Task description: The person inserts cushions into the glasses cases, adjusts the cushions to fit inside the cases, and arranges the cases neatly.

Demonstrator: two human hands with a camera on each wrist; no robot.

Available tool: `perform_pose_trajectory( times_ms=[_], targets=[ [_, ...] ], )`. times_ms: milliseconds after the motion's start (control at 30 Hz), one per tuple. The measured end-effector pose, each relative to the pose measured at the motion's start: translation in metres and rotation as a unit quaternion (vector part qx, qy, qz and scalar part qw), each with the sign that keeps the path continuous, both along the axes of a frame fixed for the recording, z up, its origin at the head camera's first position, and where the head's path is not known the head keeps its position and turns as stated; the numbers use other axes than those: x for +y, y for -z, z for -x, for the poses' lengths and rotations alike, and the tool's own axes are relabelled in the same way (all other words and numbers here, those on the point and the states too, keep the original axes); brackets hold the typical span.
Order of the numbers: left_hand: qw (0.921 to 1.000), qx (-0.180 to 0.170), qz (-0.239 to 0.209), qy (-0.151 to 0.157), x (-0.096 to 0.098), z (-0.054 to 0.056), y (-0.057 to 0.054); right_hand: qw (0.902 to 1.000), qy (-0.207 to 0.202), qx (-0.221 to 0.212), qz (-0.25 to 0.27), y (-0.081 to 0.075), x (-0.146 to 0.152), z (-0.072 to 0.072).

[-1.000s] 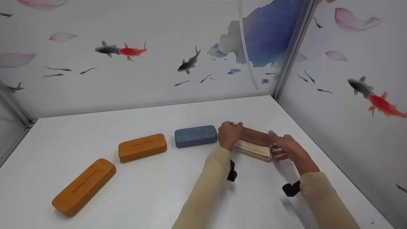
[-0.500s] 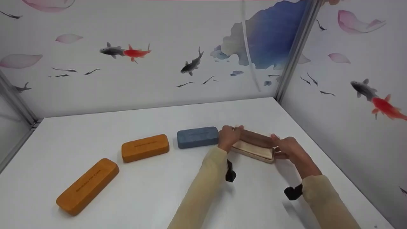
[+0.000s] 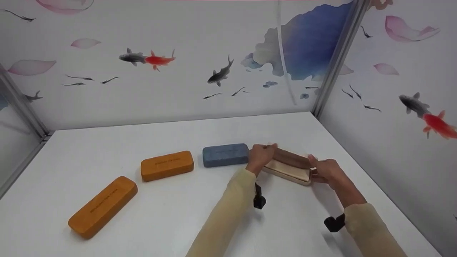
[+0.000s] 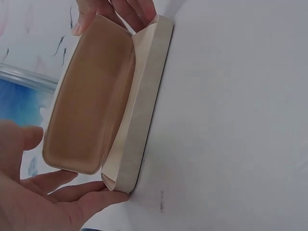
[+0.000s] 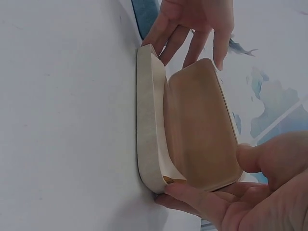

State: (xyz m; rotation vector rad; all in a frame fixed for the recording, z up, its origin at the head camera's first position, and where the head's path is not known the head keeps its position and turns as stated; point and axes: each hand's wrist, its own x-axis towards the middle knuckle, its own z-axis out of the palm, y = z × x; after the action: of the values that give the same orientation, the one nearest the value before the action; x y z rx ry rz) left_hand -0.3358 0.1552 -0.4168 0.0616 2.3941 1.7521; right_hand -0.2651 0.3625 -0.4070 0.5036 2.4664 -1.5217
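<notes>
A cream glasses case (image 3: 288, 175) rests on the table at the right with its lid raised. Brown lining (image 4: 91, 96) covers the inside of the lid, while the base shows a pale, shiny interior. My left hand (image 3: 262, 155) holds the case's left end, thumb up by the lid's edge and fingers at the base's end. At the opposite end my right hand (image 3: 328, 170) holds it likewise; in the right wrist view its thumb (image 5: 249, 158) lies against the lid's rim. A small golden bit (image 5: 169, 179) shows inside the base's near corner. The hinge side is mostly hidden.
Just left of my left hand lies a shut blue case (image 3: 225, 155). Two orange cases, one farther back (image 3: 167, 166) and one near the front left (image 3: 103, 207), also lie on the white table (image 3: 171, 214). Printed walls (image 3: 185, 28) stand behind and at the right.
The head view has swung slightly left, so the things appear further right. Both hands stay at the case's ends; the right hand's fingers look drawn closer together. The lid remains raised.
</notes>
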Motion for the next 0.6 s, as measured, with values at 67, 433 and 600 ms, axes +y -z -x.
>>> perform_pose_trajectory(
  times_ms=[67,433,600],
  targets=[
    [0.9999,-0.005,-0.005,0.008,0.0006,-0.0021,0.0012,1.0,-0.003,0.004,0.0,0.0014,0.0007,-0.0022],
    [0.9997,0.023,-0.004,0.005,0.0019,-0.009,0.0065,0.9995,-0.006,0.025,-0.017,0.0055,-0.002,-0.009],
    [0.9998,0.0,-0.019,0.001,0.0007,-0.0078,0.0069,0.9982,0.004,0.037,-0.047,0.0099,-0.0049,-0.0096]
  ],
)
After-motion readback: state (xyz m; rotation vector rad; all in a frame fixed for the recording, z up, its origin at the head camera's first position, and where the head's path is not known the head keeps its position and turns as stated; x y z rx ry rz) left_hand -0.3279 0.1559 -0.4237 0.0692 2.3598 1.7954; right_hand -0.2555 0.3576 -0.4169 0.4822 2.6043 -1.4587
